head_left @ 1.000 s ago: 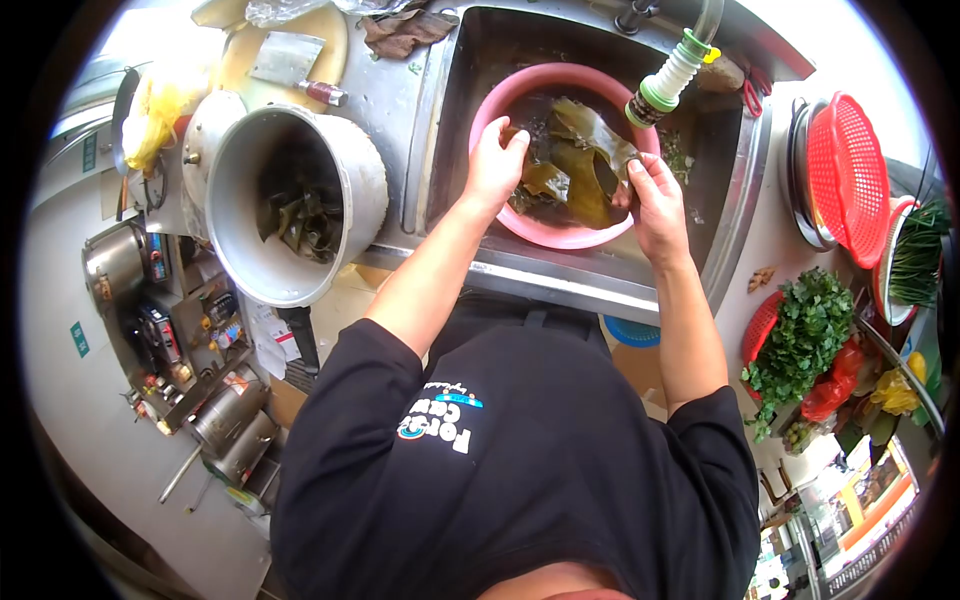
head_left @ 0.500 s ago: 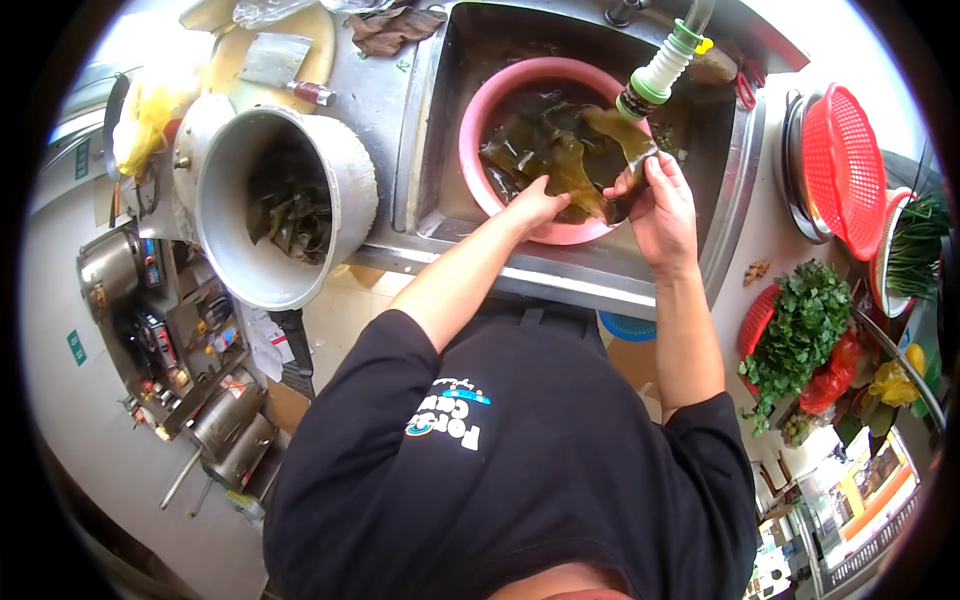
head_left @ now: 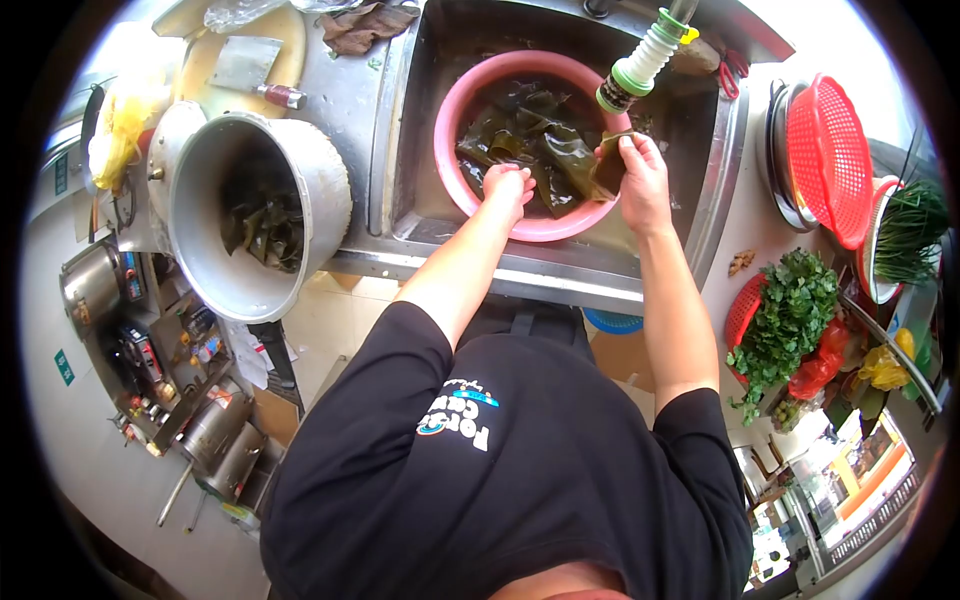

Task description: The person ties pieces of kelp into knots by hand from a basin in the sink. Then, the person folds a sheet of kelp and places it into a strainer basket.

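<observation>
A pink basin (head_left: 449,165) stands in the sink, holding dark water and several broad, dark green kelp sheets (head_left: 545,140). My right hand (head_left: 645,182) pinches the edge of a kelp piece (head_left: 608,170) between thumb and fingers, at the basin's right rim. Over the near left part of the basin, my left hand (head_left: 509,186) is closed with its fingers curled. Whatever it may hold is hidden. To the left, a large metal pot (head_left: 325,180) leans with its mouth facing me, with more kelp (head_left: 265,225) inside.
A faucet with a green and white nozzle (head_left: 640,70) hangs over the basin's far right. A cleaver (head_left: 247,62) lies on a round board (head_left: 290,35) at far left. On the right are a red colander (head_left: 830,160), leafy herbs (head_left: 795,310) and red scissors (head_left: 733,72).
My left hand has moved left, away from the right hand, and its fingers have curled in. The kelp piece in my right hand now hangs lower, by the rim. The view has shifted slightly.
</observation>
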A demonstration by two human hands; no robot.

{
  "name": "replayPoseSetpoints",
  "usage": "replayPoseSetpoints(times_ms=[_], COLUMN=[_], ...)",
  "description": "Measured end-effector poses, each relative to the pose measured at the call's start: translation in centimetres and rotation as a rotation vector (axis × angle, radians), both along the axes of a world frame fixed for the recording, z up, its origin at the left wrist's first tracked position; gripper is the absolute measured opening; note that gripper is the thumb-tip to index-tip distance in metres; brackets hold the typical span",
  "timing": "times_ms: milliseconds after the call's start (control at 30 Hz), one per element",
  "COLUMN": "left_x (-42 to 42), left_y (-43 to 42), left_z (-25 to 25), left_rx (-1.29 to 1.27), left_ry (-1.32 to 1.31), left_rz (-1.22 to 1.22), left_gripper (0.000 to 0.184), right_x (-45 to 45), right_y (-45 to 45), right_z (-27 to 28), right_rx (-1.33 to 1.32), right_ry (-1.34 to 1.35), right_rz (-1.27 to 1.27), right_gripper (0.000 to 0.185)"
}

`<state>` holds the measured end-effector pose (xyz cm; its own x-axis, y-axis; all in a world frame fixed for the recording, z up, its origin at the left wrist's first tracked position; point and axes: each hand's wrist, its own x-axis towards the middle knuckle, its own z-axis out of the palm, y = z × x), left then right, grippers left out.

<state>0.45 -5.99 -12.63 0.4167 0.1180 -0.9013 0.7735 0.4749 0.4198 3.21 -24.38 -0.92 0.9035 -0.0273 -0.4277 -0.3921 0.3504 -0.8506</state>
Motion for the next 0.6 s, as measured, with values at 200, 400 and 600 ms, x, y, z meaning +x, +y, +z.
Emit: replayPoseSetpoints(times_ms=[200, 400, 600], left_x=[1.1, 3.9, 2.4], left_y=[1.1, 2.7, 3.0], left_z=[1.8, 0.2, 3.7], left_rx=[0.832, 0.688, 0.296], left_ry=[-0.164, -0.268, -0.82], left_rz=[-0.36, -0.43, -0.39], left_gripper=[0.042, 0.02, 0.01], right_x=[-0.9, -2.7, -1.9], right_y=[-0.1, 0.5, 5.4], right_z=[-3.1, -2.6, 0.1], right_rx=[-0.182, -1.227, -1.179], right_ry=[0.049, -0.291, -0.525], right_rz=[-0.018, 0.286, 0.59], right_gripper=[0.021, 0.056, 0.083])
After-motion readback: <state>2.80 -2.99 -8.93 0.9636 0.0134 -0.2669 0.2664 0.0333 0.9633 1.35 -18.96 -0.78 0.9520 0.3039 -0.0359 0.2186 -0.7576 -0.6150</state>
